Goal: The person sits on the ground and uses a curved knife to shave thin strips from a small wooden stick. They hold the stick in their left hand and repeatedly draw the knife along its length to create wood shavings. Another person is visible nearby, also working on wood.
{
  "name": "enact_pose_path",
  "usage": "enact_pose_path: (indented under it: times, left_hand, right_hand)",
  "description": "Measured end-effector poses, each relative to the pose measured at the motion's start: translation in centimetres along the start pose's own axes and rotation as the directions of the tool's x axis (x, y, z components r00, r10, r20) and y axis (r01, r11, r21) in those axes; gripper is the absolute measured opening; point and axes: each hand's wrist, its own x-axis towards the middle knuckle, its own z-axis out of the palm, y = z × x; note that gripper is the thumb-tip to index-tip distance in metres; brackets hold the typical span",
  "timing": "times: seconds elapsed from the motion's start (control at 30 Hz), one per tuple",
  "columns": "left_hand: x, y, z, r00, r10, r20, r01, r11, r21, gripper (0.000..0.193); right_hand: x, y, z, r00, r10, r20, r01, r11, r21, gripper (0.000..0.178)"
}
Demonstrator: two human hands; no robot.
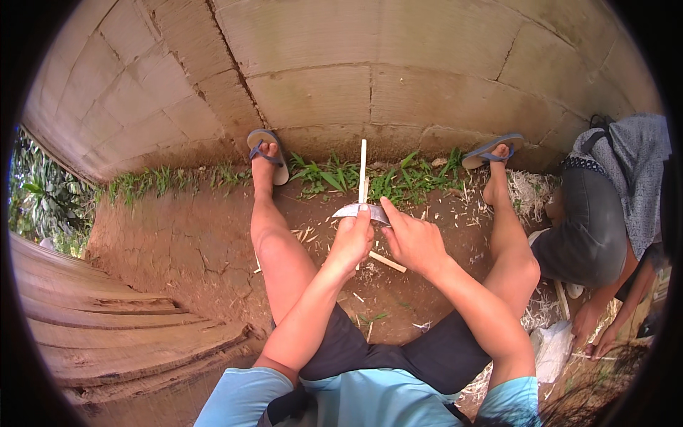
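A pale, narrow wooden stick (363, 171) points away from me toward the wall, with my left hand (352, 244) closed around its near part. Across the stick lies a knife with a short, curved grey blade (347, 211). My left thumb presses at the blade where it meets the stick. The knife's right end runs into my right hand (414, 240), which is closed on it with the forefinger stretched toward the blade; its handle is hidden. Below my hands, another pale strip of wood (388, 262) shows at a slant.
Wood shavings (307, 235) lie scattered on the bare soil (178, 238) between my legs. Grass (413, 179) grows along the block wall (313, 99) ahead. Wooden planks (107, 313) stand at the left. Close on the right, another person (587, 235) crouches with hands low beside a white bag (551, 350).
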Motion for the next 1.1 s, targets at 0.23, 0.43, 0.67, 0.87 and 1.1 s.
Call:
enact_pose_path:
  times: [0.23,0.43,0.67,0.87,1.1]
  left_hand:
    - [-0.2,0.6,0.7,0.999,0.027,-0.041,-0.030,0.997,-0.066,0.034]
    - [1.2,-2.7,0.4,0.968,0.249,0.027,-0.249,0.951,0.184,0.015]
    - [0.5,-3.0,0.3,0.955,0.292,0.058,-0.297,0.920,0.258,0.019]
    - [-1.3,-2.4,3.0,0.969,0.226,0.099,-0.245,0.927,0.285,0.022]
    - [-1.9,-2.9,4.8,0.978,0.206,0.044,-0.208,0.918,0.337,0.017]
  right_hand:
    - [0.2,1.6,0.8,0.986,0.164,0.014,-0.162,0.982,-0.102,0.031]
    - [1.5,3.2,0.6,0.966,0.259,-0.019,-0.259,0.952,-0.164,0.024]
    - [1.6,2.9,0.4,0.990,0.138,-0.032,-0.141,0.983,-0.122,0.019]
    - [2.6,5.2,-1.1,0.960,0.256,-0.109,-0.274,0.940,-0.204,0.016]
    - [1.8,7.3,-0.5,0.970,0.135,-0.203,-0.181,0.956,-0.231,0.011]
